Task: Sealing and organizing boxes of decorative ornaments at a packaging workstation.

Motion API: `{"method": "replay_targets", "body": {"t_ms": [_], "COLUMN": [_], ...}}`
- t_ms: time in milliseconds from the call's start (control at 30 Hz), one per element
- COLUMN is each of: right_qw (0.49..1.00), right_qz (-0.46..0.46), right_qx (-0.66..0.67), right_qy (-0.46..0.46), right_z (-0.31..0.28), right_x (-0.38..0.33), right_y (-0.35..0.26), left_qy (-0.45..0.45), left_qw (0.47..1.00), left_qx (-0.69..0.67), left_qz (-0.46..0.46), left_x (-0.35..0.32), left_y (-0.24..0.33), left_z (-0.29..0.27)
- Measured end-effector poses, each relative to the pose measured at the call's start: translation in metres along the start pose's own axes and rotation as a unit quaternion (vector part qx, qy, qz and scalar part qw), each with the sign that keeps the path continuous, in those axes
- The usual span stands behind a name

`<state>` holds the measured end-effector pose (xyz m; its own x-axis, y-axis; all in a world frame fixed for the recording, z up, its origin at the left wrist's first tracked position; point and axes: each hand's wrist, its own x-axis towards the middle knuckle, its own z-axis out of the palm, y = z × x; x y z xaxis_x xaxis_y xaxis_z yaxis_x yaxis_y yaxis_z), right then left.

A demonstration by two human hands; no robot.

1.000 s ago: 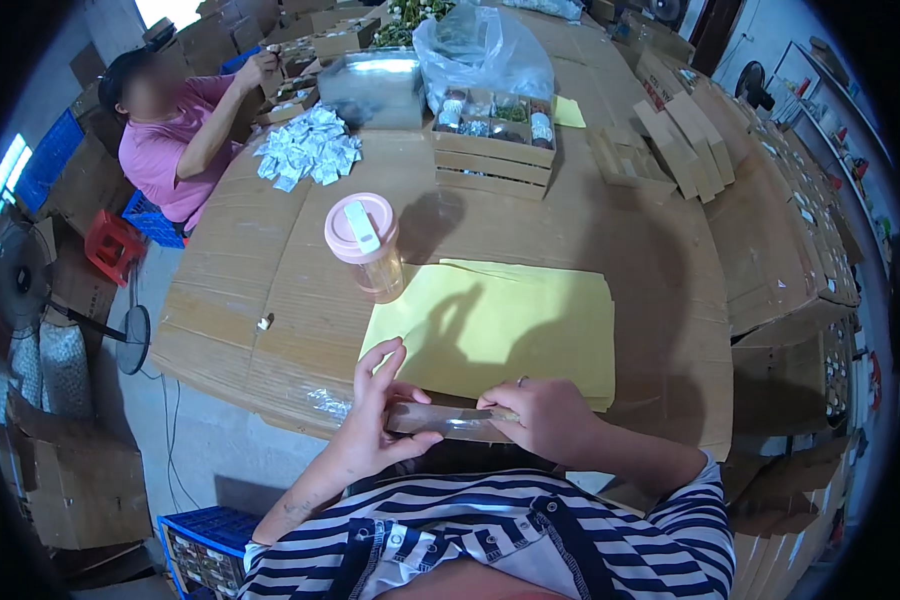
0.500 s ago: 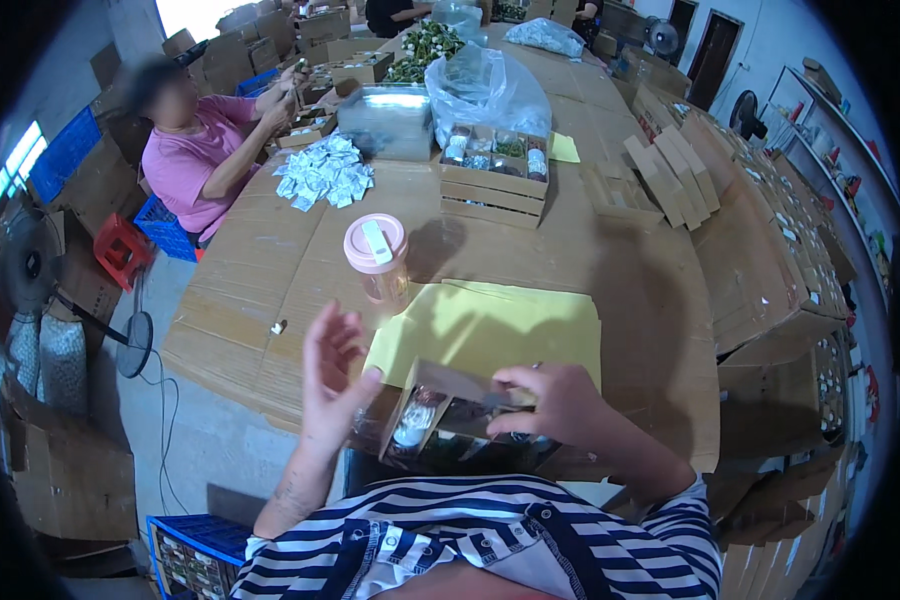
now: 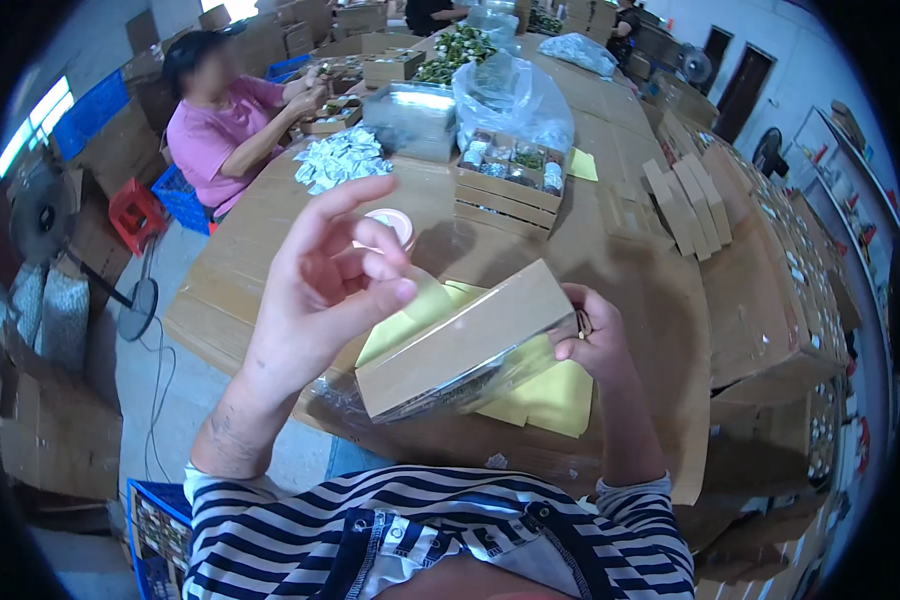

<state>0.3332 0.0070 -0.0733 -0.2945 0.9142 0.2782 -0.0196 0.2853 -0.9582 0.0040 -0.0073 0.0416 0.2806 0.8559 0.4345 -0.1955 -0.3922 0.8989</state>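
Note:
A shallow brown cardboard box (image 3: 470, 338) is tilted up on its side in front of me, with clear plastic along its lower side. My right hand (image 3: 595, 335) grips its right end, fingers closed round the corner. Above the box's left end, my left hand (image 3: 325, 275) is raised with fingers bent and apart, holding nothing that I can see. Yellow sheets (image 3: 550, 400) lie beneath the box, and one yellow piece shows behind my left thumb. The pink-lidded cup (image 3: 400, 225) is partly hidden behind my left hand.
Farther up the table are a pile of small white packets (image 3: 340, 160), a clear plastic bin (image 3: 410, 120), a stack of filled boxes (image 3: 505, 190) and a plastic bag (image 3: 515, 100). A person in pink (image 3: 220, 130) sits at the left. Cardboard trays (image 3: 685, 205) lean at the right.
The box has been lifted from near my body and turned, so its plain brown face shows instead of its contents. My left hand has risen above it; my right hand has shifted to its right end.

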Motion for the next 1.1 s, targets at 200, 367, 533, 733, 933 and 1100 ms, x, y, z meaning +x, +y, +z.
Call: {"method": "replay_targets", "body": {"t_ms": [200,367,533,733,933,1100], "right_qw": [0.995,0.984,0.98,0.976,0.973,0.941], "right_qz": [-0.069,-0.097,-0.099,-0.109,-0.124,-0.204], "right_qx": [-0.072,-0.146,-0.173,-0.191,-0.192,-0.267], "right_qy": [-0.007,-0.001,-0.015,-0.002,0.012,0.034], "right_z": [-0.005,-0.006,-0.005,-0.001,0.001,0.007], "right_x": [0.016,0.019,0.021,0.02,0.023,0.025], "right_y": [0.009,0.016,0.013,0.013,0.019,0.02], "left_qy": [-0.055,-0.087,-0.092,-0.088,-0.069,-0.029], "left_qw": [0.995,0.989,0.985,0.977,0.945,0.889], "left_qx": [-0.029,-0.041,0.001,0.113,0.32,0.445], "left_qz": [-0.084,-0.114,-0.147,-0.157,0.02,0.104], "left_x": [0.007,0.001,-0.003,-0.009,-0.015,-0.018], "left_y": [0.005,0.005,0.004,0.004,-0.002,-0.014], "left_z": [-0.004,-0.007,-0.004,-0.001,0.0,0.001]}}
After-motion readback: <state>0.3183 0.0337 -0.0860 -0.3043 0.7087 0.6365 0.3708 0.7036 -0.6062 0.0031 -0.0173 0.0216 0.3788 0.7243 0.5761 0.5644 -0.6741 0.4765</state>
